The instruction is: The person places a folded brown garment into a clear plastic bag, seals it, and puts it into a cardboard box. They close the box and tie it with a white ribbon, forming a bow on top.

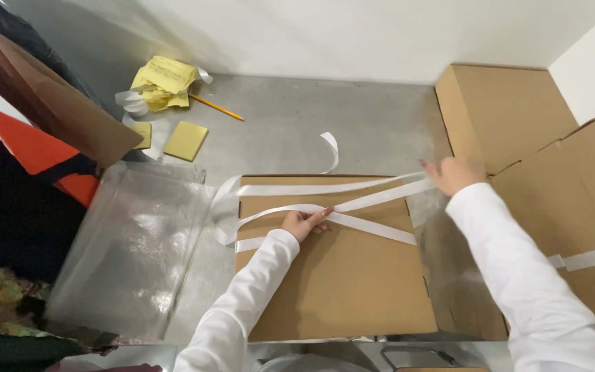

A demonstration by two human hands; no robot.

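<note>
Left hand (306, 223) pressing white ribbon (352, 204) flat onto brown cardboard box (342, 275), fingers loosely curled, right hand (454, 174) apparently pinching ribbon's end, pulling it taut.

You wear long white sleeves on both arms, reaching to the wrists; your left hand (304, 223) and right hand (454, 173) are bare.

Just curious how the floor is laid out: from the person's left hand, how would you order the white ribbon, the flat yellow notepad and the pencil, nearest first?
1. White ribbon: under the left hand, on the cardboard box.
2. Flat yellow notepad: up and to the left, on the grey floor.
3. Pencil: farther up, beside the crumpled yellow papers.
</note>
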